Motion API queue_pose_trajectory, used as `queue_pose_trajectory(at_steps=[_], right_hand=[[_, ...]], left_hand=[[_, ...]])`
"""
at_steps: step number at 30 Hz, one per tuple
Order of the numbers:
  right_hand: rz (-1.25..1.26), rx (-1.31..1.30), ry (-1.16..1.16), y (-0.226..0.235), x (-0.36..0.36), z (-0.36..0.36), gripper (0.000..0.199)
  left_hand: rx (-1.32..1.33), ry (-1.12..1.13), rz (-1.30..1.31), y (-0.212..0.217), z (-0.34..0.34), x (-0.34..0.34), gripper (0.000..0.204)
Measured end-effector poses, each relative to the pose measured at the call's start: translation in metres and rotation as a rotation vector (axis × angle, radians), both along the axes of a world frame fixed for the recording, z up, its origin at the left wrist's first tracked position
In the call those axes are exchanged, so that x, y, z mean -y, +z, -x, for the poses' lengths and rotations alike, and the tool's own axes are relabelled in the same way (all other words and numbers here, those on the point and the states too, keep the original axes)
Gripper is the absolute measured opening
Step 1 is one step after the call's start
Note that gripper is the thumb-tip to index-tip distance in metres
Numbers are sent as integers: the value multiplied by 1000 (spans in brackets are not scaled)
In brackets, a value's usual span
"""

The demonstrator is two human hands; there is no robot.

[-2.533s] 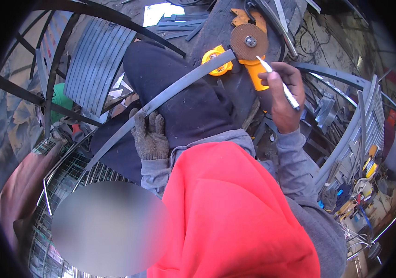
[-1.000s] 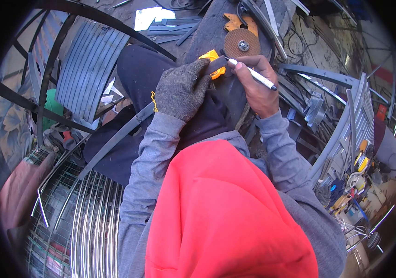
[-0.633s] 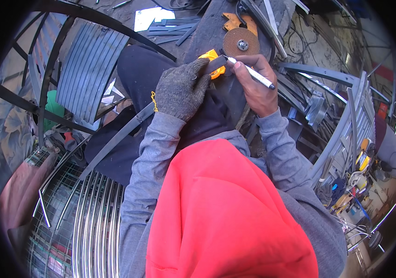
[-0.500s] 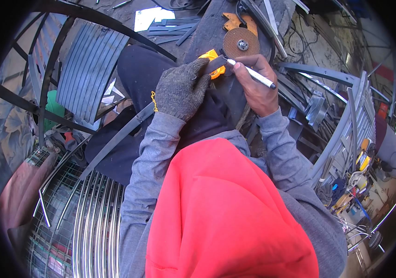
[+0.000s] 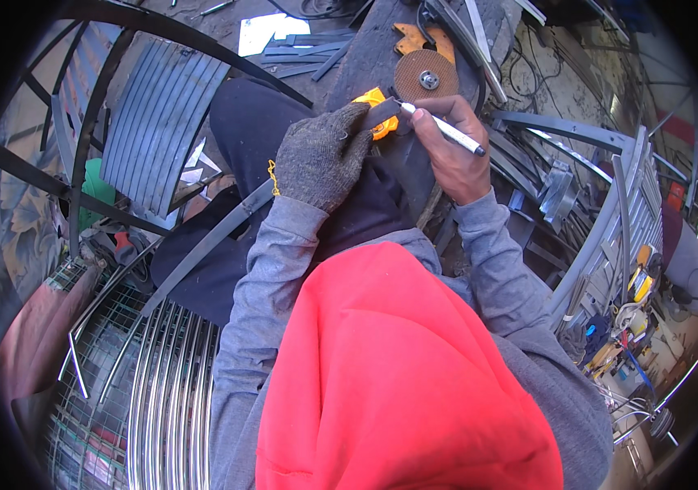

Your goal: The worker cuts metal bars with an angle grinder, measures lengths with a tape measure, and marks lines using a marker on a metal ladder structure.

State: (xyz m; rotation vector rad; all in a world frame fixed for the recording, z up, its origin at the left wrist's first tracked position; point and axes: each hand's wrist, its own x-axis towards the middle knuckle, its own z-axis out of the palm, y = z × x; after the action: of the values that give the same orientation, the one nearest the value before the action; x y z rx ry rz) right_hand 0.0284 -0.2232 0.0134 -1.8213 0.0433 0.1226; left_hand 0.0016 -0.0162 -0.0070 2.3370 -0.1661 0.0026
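Note:
My left hand (image 5: 320, 163), in a dark knitted glove, is closed around a flat metal bar (image 5: 210, 245). The bar runs from the lower left across my lap, passes beneath the glove, and its dark end shows past the fingers. Against that end sits a yellow tape measure (image 5: 385, 129), partly covered by the bar and glove; whether the fingers grip it too is hidden. In my bare right hand (image 5: 462, 159) is a white marker (image 5: 455, 137), pinched with its tip at the bar's end.
Just beyond my hands lies an angle grinder with a brown disc (image 5: 414, 80) and orange body. Shiny metal tubes (image 5: 171, 400) lie at lower left, near a curved slatted metal panel (image 5: 165, 122). Metal offcuts (image 5: 520, 163) and a grey frame (image 5: 594, 237) are on the right.

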Motion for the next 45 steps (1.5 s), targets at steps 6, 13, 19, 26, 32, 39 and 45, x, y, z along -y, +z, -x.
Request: queue_pose_trajectory(at_steps=[6, 13, 19, 26, 32, 39, 45], right_hand=[[-6, -3, -7, 1, 0, 0, 24], [21, 6, 23, 0, 2, 1, 24], [76, -14, 41, 8, 0, 2, 23], [73, -12, 51, 7, 2, 2, 20], [27, -8, 85, 3, 4, 2, 19], [48, 37, 114, 1, 5, 0, 17], [53, 44, 119, 0, 4, 2, 17]], left_hand=[[12, 0, 5, -1, 0, 1, 39], [0, 2, -4, 0, 0, 1, 39], [3, 5, 1, 0, 1, 0, 40], [9, 4, 1, 0, 1, 0, 40], [18, 5, 0, -2, 1, 0, 40], [6, 1, -7, -2, 1, 0, 41], [20, 5, -13, -2, 1, 0, 41]])
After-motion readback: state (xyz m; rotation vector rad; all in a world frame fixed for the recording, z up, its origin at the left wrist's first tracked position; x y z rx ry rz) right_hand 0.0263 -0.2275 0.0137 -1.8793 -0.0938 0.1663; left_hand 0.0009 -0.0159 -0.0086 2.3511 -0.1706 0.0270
